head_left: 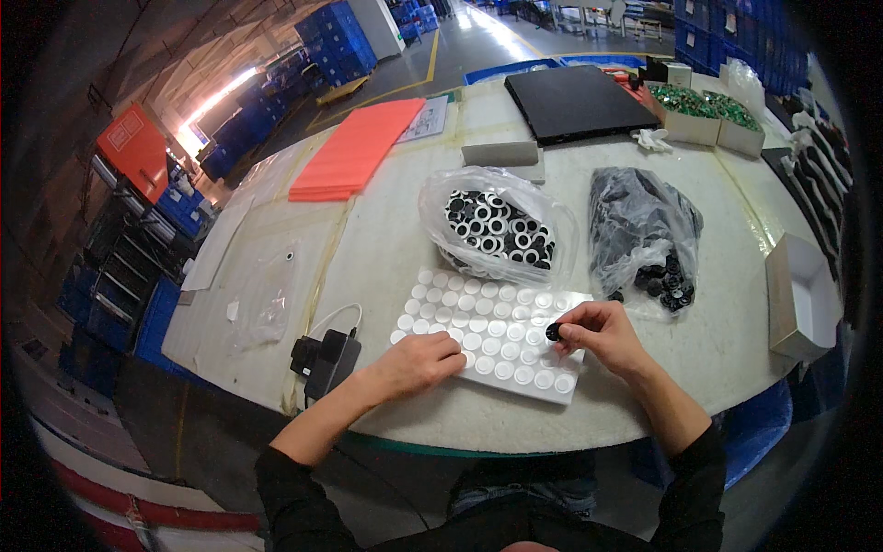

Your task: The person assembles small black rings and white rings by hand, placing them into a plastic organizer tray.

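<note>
A white tray lies in front of me, set with rows of round white discs. Over its right part, my right hand pinches a small round black cap between thumb and fingertips. My left hand rests on the tray's near left edge, fingers curled down among the discs; whatever they grip, if anything, is hidden. Beyond the tray stands an open clear bag full of black and white rings. To its right, another clear bag holds black round caps, some spilling at its mouth.
A black adapter with a white cable sits left of the tray. Farther back lie orange sheets and a black flat panel. Boxes of green parts stand far right, with a white open box nearer.
</note>
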{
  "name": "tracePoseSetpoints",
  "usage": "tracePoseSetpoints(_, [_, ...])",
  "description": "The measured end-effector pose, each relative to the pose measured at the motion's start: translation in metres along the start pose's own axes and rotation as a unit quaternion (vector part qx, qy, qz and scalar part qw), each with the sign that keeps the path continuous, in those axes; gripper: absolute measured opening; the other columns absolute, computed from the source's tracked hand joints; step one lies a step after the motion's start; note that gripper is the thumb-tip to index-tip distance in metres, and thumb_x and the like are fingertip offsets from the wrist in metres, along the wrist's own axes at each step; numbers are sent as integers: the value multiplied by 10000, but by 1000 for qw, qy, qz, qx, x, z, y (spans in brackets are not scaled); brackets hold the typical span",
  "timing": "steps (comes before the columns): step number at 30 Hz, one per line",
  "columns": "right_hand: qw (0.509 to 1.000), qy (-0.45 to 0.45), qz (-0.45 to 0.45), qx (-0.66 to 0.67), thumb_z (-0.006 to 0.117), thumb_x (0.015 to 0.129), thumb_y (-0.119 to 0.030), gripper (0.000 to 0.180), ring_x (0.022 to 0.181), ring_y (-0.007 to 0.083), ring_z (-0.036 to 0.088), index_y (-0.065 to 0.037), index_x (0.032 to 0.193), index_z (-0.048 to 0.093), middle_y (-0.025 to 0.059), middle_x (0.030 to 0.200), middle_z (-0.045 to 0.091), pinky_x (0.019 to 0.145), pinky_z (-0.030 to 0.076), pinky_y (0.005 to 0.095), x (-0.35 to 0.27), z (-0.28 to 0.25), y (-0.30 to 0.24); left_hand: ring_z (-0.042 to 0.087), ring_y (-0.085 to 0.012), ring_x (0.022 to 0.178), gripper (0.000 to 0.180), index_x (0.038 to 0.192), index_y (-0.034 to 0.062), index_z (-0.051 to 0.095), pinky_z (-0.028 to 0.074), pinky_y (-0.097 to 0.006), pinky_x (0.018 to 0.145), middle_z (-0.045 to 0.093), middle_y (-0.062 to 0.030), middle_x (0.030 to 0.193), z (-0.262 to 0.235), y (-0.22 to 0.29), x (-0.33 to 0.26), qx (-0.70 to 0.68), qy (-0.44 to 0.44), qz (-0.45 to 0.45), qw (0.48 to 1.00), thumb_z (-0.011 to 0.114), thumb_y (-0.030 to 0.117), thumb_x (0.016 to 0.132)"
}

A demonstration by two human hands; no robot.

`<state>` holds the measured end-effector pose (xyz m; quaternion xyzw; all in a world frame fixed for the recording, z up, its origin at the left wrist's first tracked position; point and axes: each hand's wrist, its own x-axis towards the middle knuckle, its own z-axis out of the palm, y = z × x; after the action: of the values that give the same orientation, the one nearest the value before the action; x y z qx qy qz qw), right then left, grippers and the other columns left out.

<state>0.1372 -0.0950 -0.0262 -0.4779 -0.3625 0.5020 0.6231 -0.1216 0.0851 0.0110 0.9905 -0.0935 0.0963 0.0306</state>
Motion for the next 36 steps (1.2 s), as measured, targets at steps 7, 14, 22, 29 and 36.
tracePoseSetpoints(7, [1000,-1,-3,-6,651,841,-60,147,686,153,644,63,922,636,120,783,664,650,552,279,0,-1,-1,588,-226,729,157,858,40,562,503,-322,608,560,-70,789,-2,-3,4,-30,-1,-6,1000,626,74,719])
tracePoseSetpoints(14, [1000,-18,4,3,644,848,-62,166,725,160,663,73,943,624,125,816,672,661,548,267,2,-7,1,579,-220,703,137,824,50,560,494,-326,606,543,-72,761,-1,6,9,24,-24,6,999,615,87,703])
tracePoseSetpoints(22, [1000,7,-8,7,663,823,-44,131,641,150,637,54,909,645,111,751,662,582,534,271,1,-5,3,647,-198,632,129,854,-8,608,509,-303,561,626,-83,694,0,4,-2,-86,103,-264,955,624,87,768])
tracePoseSetpoints(29, [999,26,45,-3,672,822,-58,173,655,156,646,78,924,646,121,748,665,590,557,270,2,0,-2,672,-170,765,86,913,-60,614,545,-253,681,673,-139,856,-7,34,40,-454,273,-313,788,580,-3,859])
tracePoseSetpoints(36, [998,45,19,33,659,834,-56,140,636,169,653,66,902,641,138,745,664,584,548,266,-2,3,1,637,-128,721,77,908,-44,632,535,-219,641,664,-91,840,34,50,93,-528,266,-343,730,616,3,848])
